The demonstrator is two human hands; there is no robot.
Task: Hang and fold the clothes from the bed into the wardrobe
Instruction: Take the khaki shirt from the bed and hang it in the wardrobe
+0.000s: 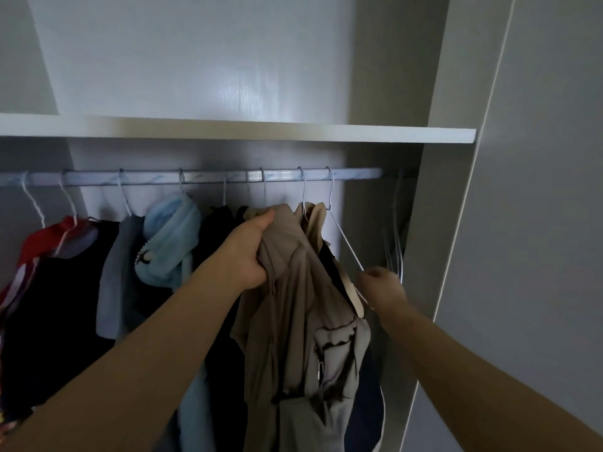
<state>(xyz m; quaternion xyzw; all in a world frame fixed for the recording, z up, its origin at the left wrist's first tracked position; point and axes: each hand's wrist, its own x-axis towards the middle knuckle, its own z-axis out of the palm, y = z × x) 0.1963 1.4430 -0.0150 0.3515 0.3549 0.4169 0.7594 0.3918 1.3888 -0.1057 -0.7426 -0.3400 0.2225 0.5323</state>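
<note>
The wardrobe (pixel 450 223) stands open, its rail (pixel 212 176) lined with hung clothes. A beige garment (pixel 293 305) hangs bunched near the rail's right end. The left grip (pixel 251 252) is curled round its gathered top. The right grip (pixel 381 288) pinches the sloping arm of a wire hanger (pixel 346 238) hooked on the rail just beside.

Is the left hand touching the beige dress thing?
Touching. The head view shows the left hand with thumb and fingers curled round a bunch of the beige garment near its top, no gap between them.
</note>
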